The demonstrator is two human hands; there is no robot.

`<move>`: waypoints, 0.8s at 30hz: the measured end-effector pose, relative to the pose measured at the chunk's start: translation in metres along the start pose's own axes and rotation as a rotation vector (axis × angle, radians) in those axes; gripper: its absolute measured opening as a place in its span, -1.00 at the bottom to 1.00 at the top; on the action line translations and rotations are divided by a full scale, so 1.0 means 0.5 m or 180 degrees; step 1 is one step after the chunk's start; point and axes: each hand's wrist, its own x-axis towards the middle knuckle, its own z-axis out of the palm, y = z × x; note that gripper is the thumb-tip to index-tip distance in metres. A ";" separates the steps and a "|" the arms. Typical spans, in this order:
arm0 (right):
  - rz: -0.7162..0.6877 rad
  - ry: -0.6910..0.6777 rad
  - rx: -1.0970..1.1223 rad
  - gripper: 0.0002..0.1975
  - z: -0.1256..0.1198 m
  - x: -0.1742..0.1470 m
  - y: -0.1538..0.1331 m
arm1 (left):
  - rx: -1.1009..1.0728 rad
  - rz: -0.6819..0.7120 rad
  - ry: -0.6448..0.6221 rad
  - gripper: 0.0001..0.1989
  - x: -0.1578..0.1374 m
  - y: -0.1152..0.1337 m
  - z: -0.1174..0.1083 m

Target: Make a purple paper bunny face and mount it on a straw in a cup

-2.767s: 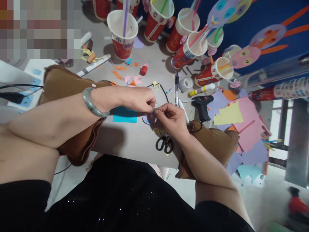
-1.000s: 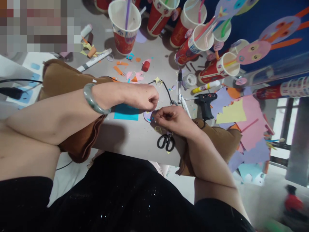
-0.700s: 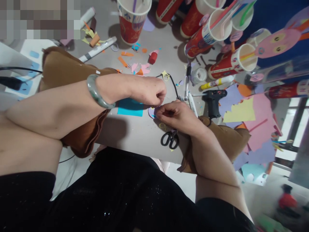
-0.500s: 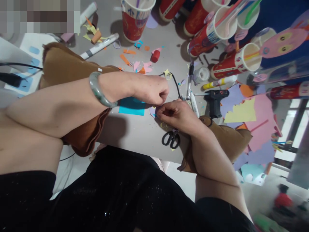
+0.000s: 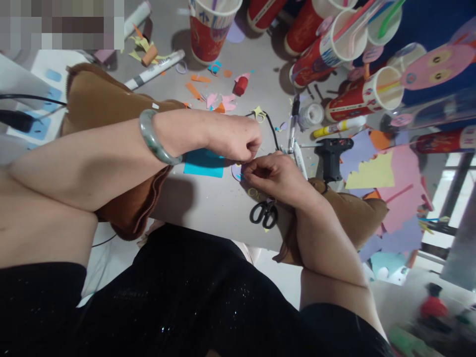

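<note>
My left hand (image 5: 240, 140), with a green bangle (image 5: 154, 136) on its wrist, is closed with the fingers bent down. Close beside it, my right hand (image 5: 277, 176) is closed in a pinch, thumb and forefinger together. A small purple paper cut-out (image 5: 237, 171) with yellow and blue bits shows at the fingertips, partly covered. What either hand grips is hidden or too small to name. A blue paper square (image 5: 204, 164) lies below my left wrist. Black-handled scissors (image 5: 264, 214) lie just below my right hand, near yellow paper rings (image 5: 255, 193).
A hot glue gun (image 5: 330, 156) and a yellow marker (image 5: 339, 127) are to the right. Red paper cups (image 5: 212, 34) with straws stand at the back. Brown cushions (image 5: 102, 89) lie under both arms. Coloured paper sheets (image 5: 399, 173) are at far right; paper scraps (image 5: 221, 103) are scattered behind my hands.
Almost nothing differs. My right hand's fingertips have shifted very slightly to the right; the left hand keeps its pose, and the view has moved a touch.
</note>
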 end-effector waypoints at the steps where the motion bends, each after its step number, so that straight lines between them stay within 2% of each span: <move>1: -0.0004 0.0001 -0.0003 -0.79 -0.001 -0.001 0.000 | 0.0002 -0.0019 -0.0025 -0.73 -0.001 0.001 0.000; 14: -0.0060 -0.0124 -0.0161 -0.85 -0.005 -0.001 -0.003 | -0.0010 0.0070 -0.0067 -0.69 -0.009 0.005 -0.003; 19: -0.0097 -0.0071 -0.0213 -0.86 -0.001 0.001 -0.004 | -0.0075 0.0007 -0.0178 -0.68 -0.016 0.011 -0.007; 24: -0.0045 -0.0032 -0.0161 -0.85 -0.005 -0.004 -0.005 | -0.0107 -0.0062 -0.0124 -0.69 -0.015 0.010 -0.006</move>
